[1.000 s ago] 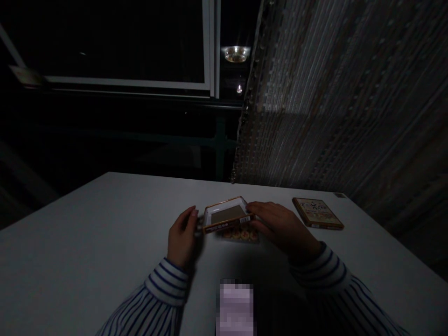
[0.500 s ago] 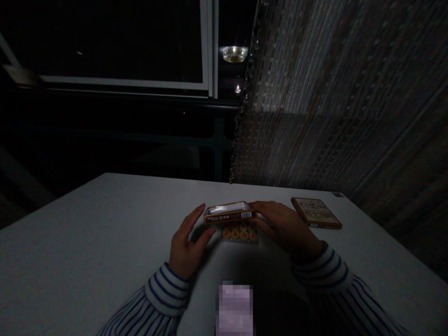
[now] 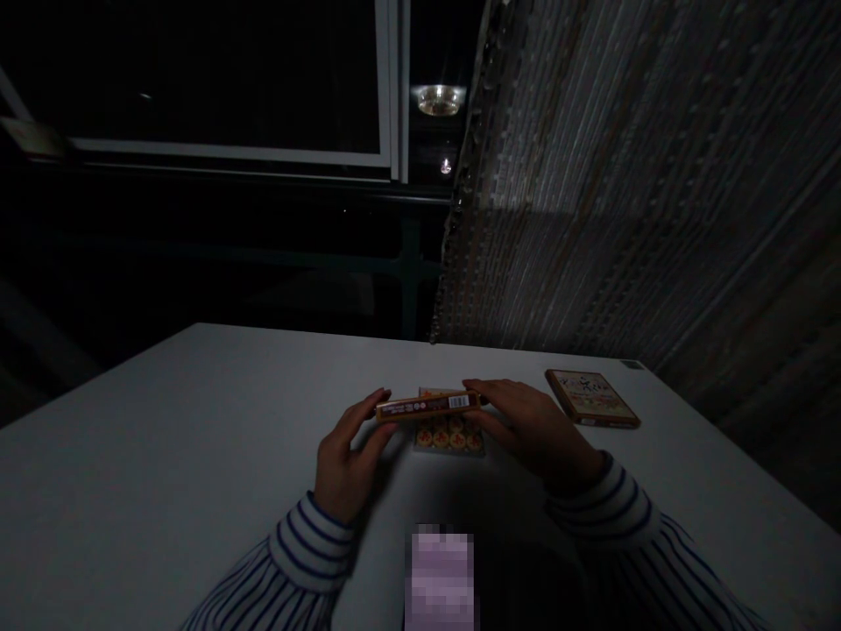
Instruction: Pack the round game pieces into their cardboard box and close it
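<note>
Both my hands hold a shallow brown-and-gold box (image 3: 427, 405) in the air, its long side with a barcode and small print turned towards me. My left hand (image 3: 348, 456) closes on the left end, thumb below and fingers above. The right end sits between the thumb and fingers of my right hand (image 3: 526, 425). Beneath the box, on the table, lies a tray of round Chinese chess pieces (image 3: 448, 440) with red characters. The box and my right fingers cover part of the tray.
A flat printed box or lid (image 3: 592, 397) lies on the white table (image 3: 197, 456) at the right. A small dark patch (image 3: 631, 365) is near the far right corner. Behind the table hangs a bead curtain (image 3: 558, 193); a pixelated pale purple area (image 3: 441, 578) is at the bottom.
The box has tilted, so its bright hollow inside no longer shows and only its side faces me. My left fingers and thumb have closed onto its left end.
</note>
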`<state>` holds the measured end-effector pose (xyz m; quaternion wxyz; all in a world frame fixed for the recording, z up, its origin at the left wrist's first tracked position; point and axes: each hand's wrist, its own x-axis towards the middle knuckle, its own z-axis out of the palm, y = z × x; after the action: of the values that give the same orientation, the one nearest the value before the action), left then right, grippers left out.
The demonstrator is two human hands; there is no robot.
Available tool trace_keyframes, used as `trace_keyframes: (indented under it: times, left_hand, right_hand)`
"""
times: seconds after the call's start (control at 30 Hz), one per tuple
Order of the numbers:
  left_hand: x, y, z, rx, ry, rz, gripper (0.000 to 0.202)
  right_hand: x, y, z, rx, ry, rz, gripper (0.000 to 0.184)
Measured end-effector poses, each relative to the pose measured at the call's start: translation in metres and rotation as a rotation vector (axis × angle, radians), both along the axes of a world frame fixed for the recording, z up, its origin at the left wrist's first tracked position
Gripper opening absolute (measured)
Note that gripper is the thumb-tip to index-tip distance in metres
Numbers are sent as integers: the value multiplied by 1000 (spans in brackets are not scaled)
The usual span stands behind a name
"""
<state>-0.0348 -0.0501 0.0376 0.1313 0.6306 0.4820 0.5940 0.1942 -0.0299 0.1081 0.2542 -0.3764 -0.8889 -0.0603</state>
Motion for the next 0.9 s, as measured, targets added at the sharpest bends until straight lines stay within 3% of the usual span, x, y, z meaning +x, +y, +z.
trace_keyframes:
  times: [0.5, 0.9]
  left_hand:
    - [1, -1, 2, -75, -131, 75, 39]
    - [5, 1, 9, -156, -381, 82, 42]
  right_hand:
    - [-2, 0, -2, -62, 132, 0, 40]
    - [-5, 1, -5, -102, 172, 13, 36]
